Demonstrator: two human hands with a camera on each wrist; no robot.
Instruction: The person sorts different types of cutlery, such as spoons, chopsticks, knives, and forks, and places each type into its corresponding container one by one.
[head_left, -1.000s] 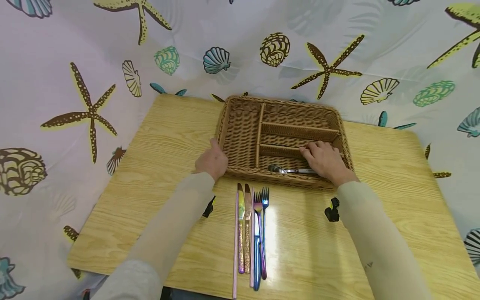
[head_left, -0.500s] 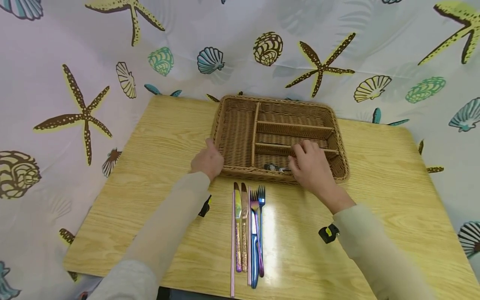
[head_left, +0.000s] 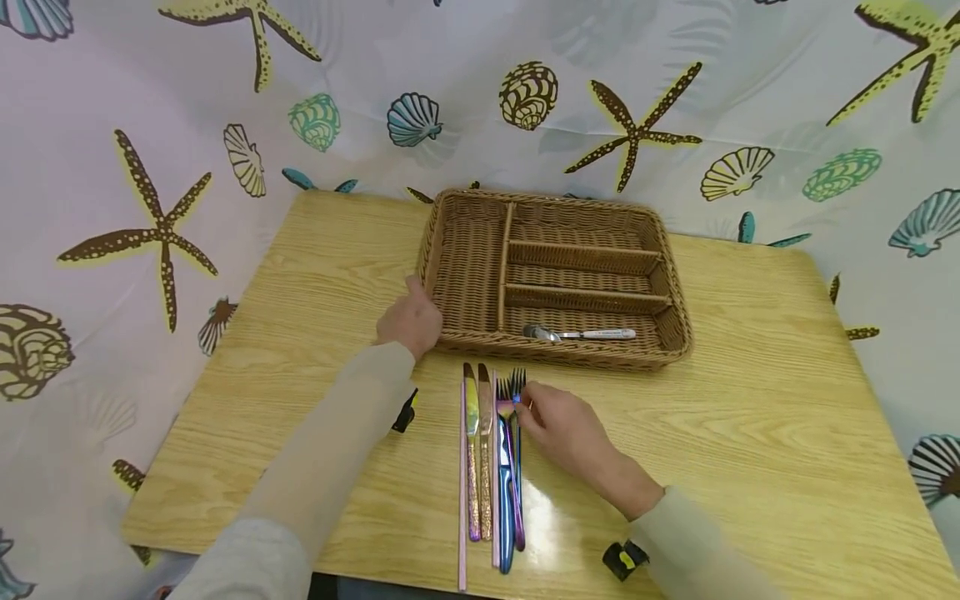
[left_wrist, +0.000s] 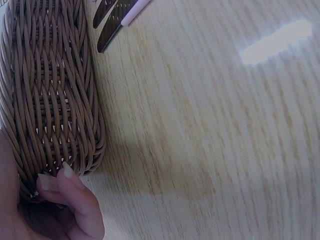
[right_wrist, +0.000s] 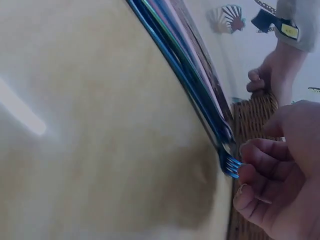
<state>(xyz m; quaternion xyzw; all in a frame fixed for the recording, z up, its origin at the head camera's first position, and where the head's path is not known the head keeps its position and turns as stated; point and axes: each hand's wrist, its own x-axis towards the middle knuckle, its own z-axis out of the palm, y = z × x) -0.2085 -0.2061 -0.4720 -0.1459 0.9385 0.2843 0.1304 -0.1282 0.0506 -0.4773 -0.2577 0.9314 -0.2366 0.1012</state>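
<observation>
My left hand (head_left: 411, 321) grips the near left corner of a wicker cutlery tray (head_left: 562, 354); in the left wrist view its fingers (left_wrist: 80, 197) curl against the woven wall. In front of the tray my right hand (head_left: 566, 421) is at the head of a blue fork (right_wrist: 231, 167), fingertips right at the tines and fingers loosely bent. Left of that fork lie a purple fork (head_left: 519, 525), a blue-handled knife (head_left: 506, 500), two gold-handled knives (head_left: 486, 500) and pink chopsticks (head_left: 462, 500). Inside the tray's nearest right compartment rests a spoon (head_left: 607, 334) with a pale handle.
The tray stands at the back of a wooden table (head_left: 750, 417). Behind it hangs a white curtain (head_left: 465, 50) printed with shells and starfish. The cutlery row stretches toward the table's front edge.
My right hand has left the tray's nearest compartment, uncovering the spoon, and moved toward me and left to the forks. The left hand keeps its grip on the tray.
</observation>
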